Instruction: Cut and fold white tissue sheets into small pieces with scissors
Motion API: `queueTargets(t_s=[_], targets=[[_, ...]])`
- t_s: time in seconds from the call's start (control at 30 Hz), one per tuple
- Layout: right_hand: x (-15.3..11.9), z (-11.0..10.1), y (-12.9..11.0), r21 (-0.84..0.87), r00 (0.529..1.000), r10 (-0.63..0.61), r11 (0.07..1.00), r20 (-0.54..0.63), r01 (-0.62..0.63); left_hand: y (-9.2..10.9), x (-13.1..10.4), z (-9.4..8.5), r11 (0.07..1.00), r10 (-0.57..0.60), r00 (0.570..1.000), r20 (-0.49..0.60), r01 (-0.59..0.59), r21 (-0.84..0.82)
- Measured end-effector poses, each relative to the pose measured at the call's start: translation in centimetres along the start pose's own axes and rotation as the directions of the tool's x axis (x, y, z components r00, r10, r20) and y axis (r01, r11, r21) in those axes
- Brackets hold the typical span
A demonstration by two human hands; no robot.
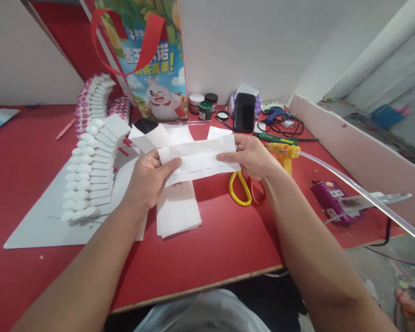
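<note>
A strip of folded white paper (198, 159) is stretched level between my two hands, above the red table. My left hand (150, 177) pinches its left end, thumb on top. The right end is gripped by my right hand (254, 157), also with the thumb on the front. Below the strip lies a stack of white paper (178, 212), its upper part hidden by the held piece. More loose white sheets (174, 133) lie just behind. Scissors with yellow and red handles (240, 190) rest under my right hand, their blades hidden.
Curved rows of white spoon-like pieces (85, 177) stand on a white board (44, 226) at left. Behind are a colorful bag (152, 64), small jars (205, 109) and a phone (245, 112). A yellow glue gun (285, 152) and purple box (335, 203) sit at right.
</note>
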State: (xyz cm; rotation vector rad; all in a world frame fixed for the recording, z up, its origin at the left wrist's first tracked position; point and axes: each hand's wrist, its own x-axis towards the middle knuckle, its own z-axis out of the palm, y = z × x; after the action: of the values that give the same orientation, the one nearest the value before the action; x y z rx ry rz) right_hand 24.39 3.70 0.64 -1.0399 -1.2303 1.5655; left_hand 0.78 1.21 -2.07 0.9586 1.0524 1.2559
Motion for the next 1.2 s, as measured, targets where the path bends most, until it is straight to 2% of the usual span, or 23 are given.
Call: queueTargets(t_s=[0.2,0.3,0.4,0.5,0.73,0.97,1.2], targets=[[-0.1,-0.4,-0.1,-0.054,0.998,-0.061,0.997,-0.027,0.059,-0.3,0.3,-0.5,0.998,0.022,1.0,0.004,-0.022,0.056],[-0.4,-0.5,-0.3,-0.104,0.999,0.01,0.995,0.047,-0.005,-0.1,0.1,-0.5,0.996,0.048,0.999,0.023,-0.049,0.074],[-0.7,-0.4,-0.5,-0.13,0.989,0.052,0.991,0.139,-0.034,0.4,-0.3,-0.3,0.993,0.052,0.992,0.116,-0.064,0.1],[-0.8,-0.6,-0.6,-0.096,0.987,0.012,0.995,0.163,0.004,0.8,-0.5,0.0,0.992,0.061,0.985,0.164,-0.079,0.102],[-0.6,-1.5,-0.5,0.007,0.989,-0.018,1.0,0.15,0.017,0.9,-0.5,-0.4,0.998,0.04,0.973,0.227,-0.026,-0.064],[-0.3,-1.9,-0.5,0.139,0.969,-0.094,0.988,0.23,0.063,0.9,-0.8,-0.6,0.991,0.078,0.93,0.359,-0.033,-0.129],[-0.8,-2.4,-1.3,0.054,0.955,-0.047,0.998,0.293,0.032,1.7,-1.1,-0.8,0.996,0.016,0.906,0.423,0.022,-0.085]])
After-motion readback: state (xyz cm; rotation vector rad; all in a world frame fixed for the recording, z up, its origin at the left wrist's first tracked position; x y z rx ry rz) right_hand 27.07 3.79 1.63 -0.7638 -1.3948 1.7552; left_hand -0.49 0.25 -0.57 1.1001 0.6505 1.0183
